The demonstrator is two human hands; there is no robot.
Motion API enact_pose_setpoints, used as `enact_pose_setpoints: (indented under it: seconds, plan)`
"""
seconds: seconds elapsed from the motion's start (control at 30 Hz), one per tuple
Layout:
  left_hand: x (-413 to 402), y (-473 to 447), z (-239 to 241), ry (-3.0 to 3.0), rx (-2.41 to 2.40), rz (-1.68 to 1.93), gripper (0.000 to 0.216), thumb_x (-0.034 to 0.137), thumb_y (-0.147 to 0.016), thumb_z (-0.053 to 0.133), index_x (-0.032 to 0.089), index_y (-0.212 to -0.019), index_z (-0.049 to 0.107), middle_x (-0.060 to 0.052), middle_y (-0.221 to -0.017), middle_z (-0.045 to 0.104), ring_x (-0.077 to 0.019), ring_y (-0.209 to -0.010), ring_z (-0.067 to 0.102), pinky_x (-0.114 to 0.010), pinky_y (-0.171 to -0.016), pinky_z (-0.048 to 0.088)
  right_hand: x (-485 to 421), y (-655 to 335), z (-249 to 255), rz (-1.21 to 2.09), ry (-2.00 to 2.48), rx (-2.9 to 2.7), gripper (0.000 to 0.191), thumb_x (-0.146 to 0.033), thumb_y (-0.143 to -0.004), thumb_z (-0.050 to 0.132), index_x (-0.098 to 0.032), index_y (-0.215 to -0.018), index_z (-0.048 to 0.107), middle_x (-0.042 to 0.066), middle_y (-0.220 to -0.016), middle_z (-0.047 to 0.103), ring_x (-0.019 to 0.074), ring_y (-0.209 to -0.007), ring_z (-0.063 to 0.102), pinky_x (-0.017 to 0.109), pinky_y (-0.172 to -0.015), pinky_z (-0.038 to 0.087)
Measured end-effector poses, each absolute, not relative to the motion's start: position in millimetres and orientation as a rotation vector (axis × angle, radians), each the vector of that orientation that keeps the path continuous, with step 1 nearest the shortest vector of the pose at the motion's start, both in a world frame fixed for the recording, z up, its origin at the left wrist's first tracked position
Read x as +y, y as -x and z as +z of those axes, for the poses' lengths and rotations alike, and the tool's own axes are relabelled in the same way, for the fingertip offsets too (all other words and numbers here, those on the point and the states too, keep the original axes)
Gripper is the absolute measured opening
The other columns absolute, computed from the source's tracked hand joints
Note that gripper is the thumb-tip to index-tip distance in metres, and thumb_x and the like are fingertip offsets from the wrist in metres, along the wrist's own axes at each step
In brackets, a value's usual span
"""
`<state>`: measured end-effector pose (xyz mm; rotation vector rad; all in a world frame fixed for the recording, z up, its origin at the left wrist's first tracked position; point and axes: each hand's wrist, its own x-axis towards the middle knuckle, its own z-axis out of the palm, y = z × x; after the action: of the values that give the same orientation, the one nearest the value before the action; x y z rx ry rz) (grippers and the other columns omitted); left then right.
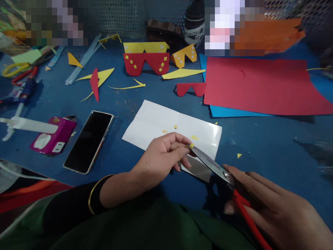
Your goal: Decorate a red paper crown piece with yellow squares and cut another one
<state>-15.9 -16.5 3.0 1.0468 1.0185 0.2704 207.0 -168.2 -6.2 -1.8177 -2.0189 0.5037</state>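
With left hand (pixel 165 151) pinching yellow paper (pixel 191 146) and right hand (pixel 283 205) closed round scissors (pixel 225 174), cut clear of the fingertips (pixel 184 151).

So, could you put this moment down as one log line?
left hand: pinching yellow paper | right hand: holding scissors, tips at yellow paper | white sheet: below

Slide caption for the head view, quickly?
Red-handled scissors in the right hand, a yellow scrap at their tip beside the left hand, over a white sheet.
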Motion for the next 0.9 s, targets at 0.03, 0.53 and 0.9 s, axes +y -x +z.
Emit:
enact_pose_setpoints:
  seconds: [0.03,0.53,0.9]
  plan:
    - [-16.5,15.8,3.4,-1.05,1.02,0.27,0.009,0.022,-0.094,0.059,0.017,-0.1,0.063,0.001,-0.066,0.07,-0.0073,-0.053,0.056,-0.018,-0.053,0.044,-168.3,-206.5,-6.2,0.506,1.82,-2.015,0.042,-0.049,-0.095,0.058,-0.025,-0.128,0.069,0.004,-0.095,0.079,0.0192,-0.071,0.078,0.021,-0.052,0.06]
    - [-17.9,13.7,6.2,-0.965,1.011,0.301,0.014,0.026,-0.092,0.064,0.016,-0.083,0.065,-0.004,-0.08,0.075,-0.0084,-0.054,0.063,-0.019,-0.047,0.045,-164.3,-204.5,-2.0,0.512,1.822,-1.982,0.044,-0.053,-0.095,0.057,-0.023,-0.124,0.072,0.004,-0.091,0.079,0.0177,-0.07,0.078,0.018,-0.052,0.059]
    - [-17.9,14.2,7.3,-0.973,1.014,0.291,0.017,0.025,-0.094,0.063,0.015,-0.08,0.065,-0.004,-0.077,0.075,-0.0075,-0.054,0.063,-0.017,-0.047,0.045,-166.1,-203.3,-0.2,0.559,1.822,-1.951,0.044,-0.055,-0.093,0.061,-0.026,-0.123,0.073,0.003,-0.093,0.08,0.0181,-0.072,0.078,0.018,-0.054,0.06]
